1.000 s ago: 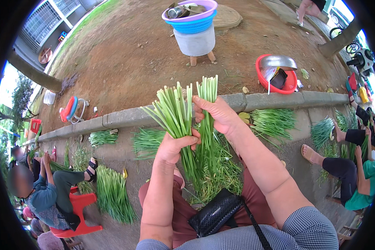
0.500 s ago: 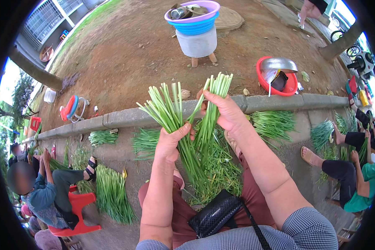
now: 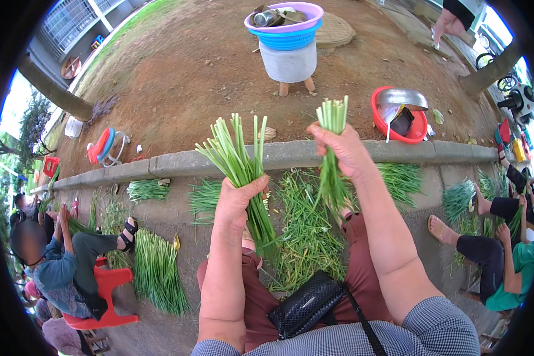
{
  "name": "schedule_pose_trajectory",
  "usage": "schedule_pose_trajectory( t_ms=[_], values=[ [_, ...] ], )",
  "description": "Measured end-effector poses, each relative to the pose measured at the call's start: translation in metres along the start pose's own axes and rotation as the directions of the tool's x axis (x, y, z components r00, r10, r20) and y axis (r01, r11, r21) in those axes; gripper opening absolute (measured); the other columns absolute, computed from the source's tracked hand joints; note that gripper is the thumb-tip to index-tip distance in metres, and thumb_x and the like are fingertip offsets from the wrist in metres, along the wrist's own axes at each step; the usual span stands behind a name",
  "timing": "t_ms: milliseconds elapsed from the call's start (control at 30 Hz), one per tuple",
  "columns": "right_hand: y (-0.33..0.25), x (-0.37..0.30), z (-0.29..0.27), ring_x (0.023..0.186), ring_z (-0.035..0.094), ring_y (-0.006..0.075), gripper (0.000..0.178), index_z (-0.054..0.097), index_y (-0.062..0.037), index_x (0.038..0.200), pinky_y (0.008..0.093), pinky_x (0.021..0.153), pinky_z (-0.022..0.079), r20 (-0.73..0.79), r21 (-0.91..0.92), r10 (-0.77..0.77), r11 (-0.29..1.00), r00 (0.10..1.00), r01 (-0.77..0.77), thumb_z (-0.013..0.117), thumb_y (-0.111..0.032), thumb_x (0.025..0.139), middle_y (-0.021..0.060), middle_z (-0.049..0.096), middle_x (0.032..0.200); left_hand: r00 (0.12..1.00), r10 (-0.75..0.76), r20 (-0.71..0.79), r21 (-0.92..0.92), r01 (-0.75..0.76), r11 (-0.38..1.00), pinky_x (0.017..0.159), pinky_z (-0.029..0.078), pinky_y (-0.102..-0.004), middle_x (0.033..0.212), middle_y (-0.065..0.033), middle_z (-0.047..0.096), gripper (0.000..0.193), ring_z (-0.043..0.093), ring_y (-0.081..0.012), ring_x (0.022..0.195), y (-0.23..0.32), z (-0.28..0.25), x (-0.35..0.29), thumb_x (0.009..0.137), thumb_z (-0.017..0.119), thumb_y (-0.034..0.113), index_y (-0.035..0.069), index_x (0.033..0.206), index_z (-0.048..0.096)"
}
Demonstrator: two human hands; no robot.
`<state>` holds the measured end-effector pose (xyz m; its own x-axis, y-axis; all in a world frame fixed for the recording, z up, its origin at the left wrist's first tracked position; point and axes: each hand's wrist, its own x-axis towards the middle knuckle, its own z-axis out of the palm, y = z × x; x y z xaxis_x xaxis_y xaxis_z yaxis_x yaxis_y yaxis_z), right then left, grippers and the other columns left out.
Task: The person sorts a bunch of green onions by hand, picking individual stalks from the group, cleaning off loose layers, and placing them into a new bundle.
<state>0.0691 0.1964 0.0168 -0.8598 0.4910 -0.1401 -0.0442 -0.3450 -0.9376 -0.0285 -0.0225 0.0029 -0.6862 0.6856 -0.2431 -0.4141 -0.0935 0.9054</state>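
Observation:
My left hand (image 3: 240,202) is closed round a loose bunch of garlic chives (image 3: 234,155), pale cut ends fanned upward and green leaves hanging down. Apart from it to the right, my right hand (image 3: 344,148) grips a tighter bunch of chives (image 3: 333,115), its pale ends level at the top and its leaves dangling below. Beneath and between both hands, a heap of loose green leaves and trimmings (image 3: 308,234) covers the ground between my legs. A black handbag (image 3: 307,304) rests on my lap.
A stone kerb (image 3: 184,161) crosses in front. Chive piles lie at left (image 3: 157,270) and right (image 3: 400,181). Beyond stand stacked basins (image 3: 288,38) on a stool and a red basin (image 3: 418,127) holding a metal bowl. Seated people work at left (image 3: 62,273) and right (image 3: 516,267).
My hands have moved apart: the right went right with its bunch, now separate from the left's chives. The left hand stays nearly in place, and the trimmings between them show more.

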Motion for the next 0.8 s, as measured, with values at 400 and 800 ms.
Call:
schedule_pose_trajectory(
  t_ms=[400, 800],
  values=[
    [0.030, -0.014, 0.047, 0.060, 0.050, 0.0119, 0.019, 0.057, -0.0087, 0.090, 0.0303, 0.046, 0.048, 0.204, 0.250, 0.133, 0.951, 0.970, -0.183, 0.067, -0.024, 0.083, 0.0005, 0.051, 0.070, 0.983, -0.034, 0.178, -0.108, 0.054, 0.993, 0.058, 0.046, -0.0270, 0.091, -0.0024, 0.060, 0.030, 0.056, -0.0130, 0.068, -0.012, 0.030, -0.006, 0.076, 0.069, 0.001, 0.003, 0.104, 0.057],
    [0.030, -0.014, 0.048, 0.068, 0.053, 0.0115, 0.024, 0.060, -0.0065, 0.097, 0.0287, 0.057, 0.047, 0.182, 0.272, 0.104, 0.950, 0.978, -0.152, 0.067, -0.024, 0.083, 0.0001, 0.056, 0.078, 0.986, -0.095, 0.136, -0.086, 0.107, 0.990, 0.056, 0.045, -0.0259, 0.082, -0.0017, 0.060, 0.031, 0.055, -0.0119, 0.064, -0.013, 0.025, -0.006, 0.075, 0.068, -0.001, 0.002, 0.104, 0.060]
  ],
)
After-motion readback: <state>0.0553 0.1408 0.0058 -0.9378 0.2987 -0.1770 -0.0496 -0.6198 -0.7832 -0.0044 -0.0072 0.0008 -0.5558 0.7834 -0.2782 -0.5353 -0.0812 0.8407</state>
